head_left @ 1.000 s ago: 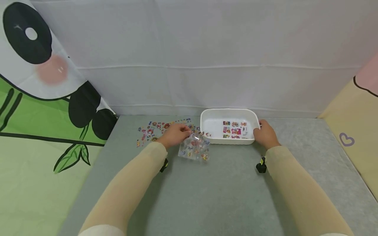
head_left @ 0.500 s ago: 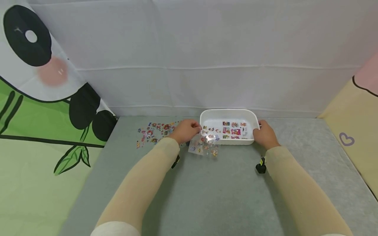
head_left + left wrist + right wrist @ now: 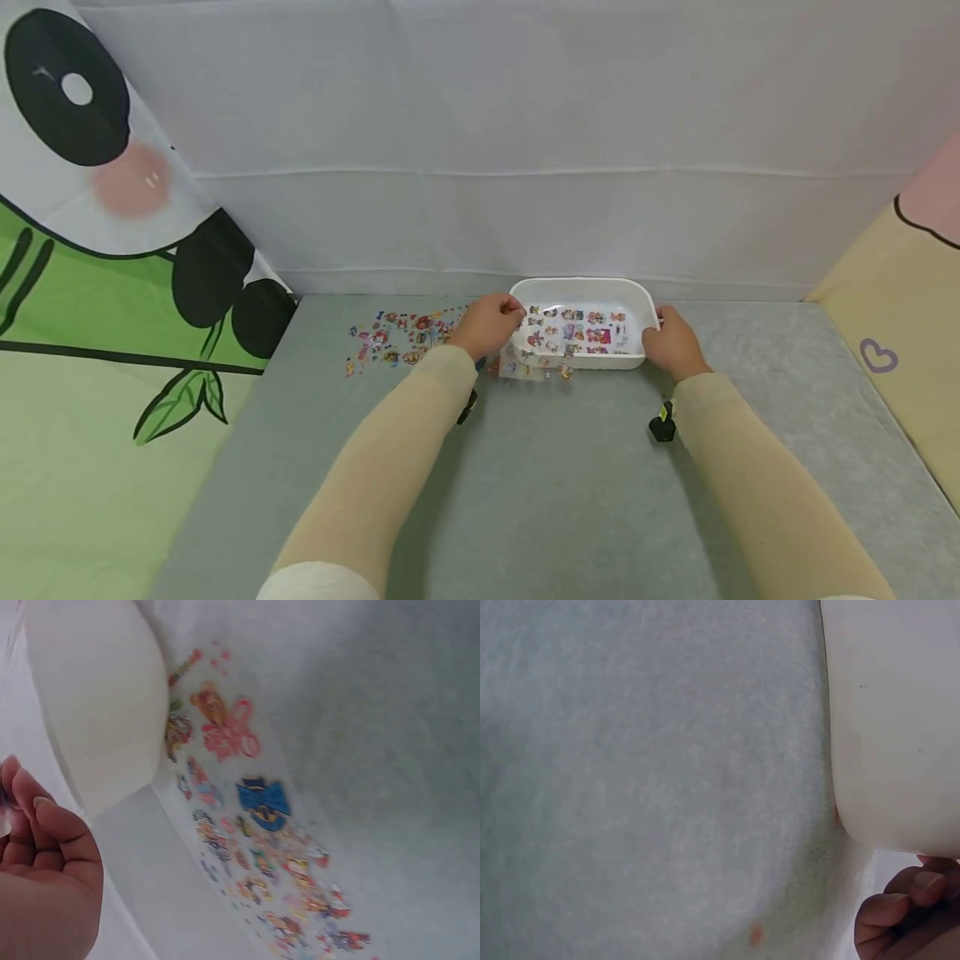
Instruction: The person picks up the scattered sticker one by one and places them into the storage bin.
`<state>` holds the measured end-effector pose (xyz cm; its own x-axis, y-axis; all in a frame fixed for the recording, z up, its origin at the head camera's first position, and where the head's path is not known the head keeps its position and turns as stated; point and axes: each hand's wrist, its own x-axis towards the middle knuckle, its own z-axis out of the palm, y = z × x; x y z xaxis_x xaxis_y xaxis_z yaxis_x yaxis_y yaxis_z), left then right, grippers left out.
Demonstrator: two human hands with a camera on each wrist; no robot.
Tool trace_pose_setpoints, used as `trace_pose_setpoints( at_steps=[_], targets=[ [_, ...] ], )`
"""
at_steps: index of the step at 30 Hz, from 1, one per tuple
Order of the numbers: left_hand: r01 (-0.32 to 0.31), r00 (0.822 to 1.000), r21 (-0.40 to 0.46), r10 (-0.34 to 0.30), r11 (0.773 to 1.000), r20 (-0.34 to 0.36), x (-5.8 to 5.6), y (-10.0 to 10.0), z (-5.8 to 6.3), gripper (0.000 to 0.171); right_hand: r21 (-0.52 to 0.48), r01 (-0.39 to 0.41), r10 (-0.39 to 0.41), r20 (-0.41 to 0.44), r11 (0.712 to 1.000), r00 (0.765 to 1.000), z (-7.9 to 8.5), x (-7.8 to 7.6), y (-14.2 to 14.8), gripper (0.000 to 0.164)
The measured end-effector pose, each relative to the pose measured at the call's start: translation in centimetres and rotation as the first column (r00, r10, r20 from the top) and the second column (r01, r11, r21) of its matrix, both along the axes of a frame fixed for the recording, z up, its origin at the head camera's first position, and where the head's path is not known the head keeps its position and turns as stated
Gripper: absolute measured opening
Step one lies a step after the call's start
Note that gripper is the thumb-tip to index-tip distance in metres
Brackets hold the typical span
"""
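Observation:
My left hand (image 3: 489, 323) pinches a clear sticker sheet (image 3: 536, 365) by its upper left corner, at the left end of a white tray (image 3: 647, 302). The sheet hangs over the tray's near left rim. With thumb and fingers my right hand (image 3: 675, 343) grips the tray's right end; in the right wrist view its curled fingers (image 3: 885, 911) sit under the tray wall (image 3: 900, 735). Inside the tray lies a sheet of printed stickers (image 3: 598, 335). Left of the tray, more clear sticker sheets (image 3: 378, 339) lie flat and overlapping; the left wrist view shows them (image 3: 262, 802) beside the tray wall (image 3: 97, 697).
A grey tabletop (image 3: 570, 483) carries everything. A white cloth wall (image 3: 480, 167) rises close behind the tray. Printed cloths, one green (image 3: 82, 392) and one yellow (image 3: 892, 275), flank the table.
My left hand has moved right and slightly away from me with the clear sticker sheet, from over the loose sheets to the tray's left end. My right hand and the tray have stayed put.

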<state>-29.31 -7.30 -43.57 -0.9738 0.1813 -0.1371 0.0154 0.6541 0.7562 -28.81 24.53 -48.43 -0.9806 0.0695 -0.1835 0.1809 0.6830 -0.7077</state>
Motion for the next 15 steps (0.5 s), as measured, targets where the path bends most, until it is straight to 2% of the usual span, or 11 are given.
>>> trace_pose_setpoints(
  at_steps=[7, 15],
  targets=[
    [-0.032, 0.998, 0.036, 0.034, 0.999, -0.045, 0.0, 1.1, 1.2, 0.019, 0.008, -0.004, 0.004, -0.005, 1.0, 1.0, 0.1, 0.0, 0.1, 0.054],
    [-0.046, 0.991, 0.091, 0.057, 0.995, -0.125, -0.8, 1.9, 1.4, 0.021, 0.015, -0.014, 0.014, -0.025, 1.0, 1.0, -0.3, -0.1, 0.2, 0.054]
  ],
)
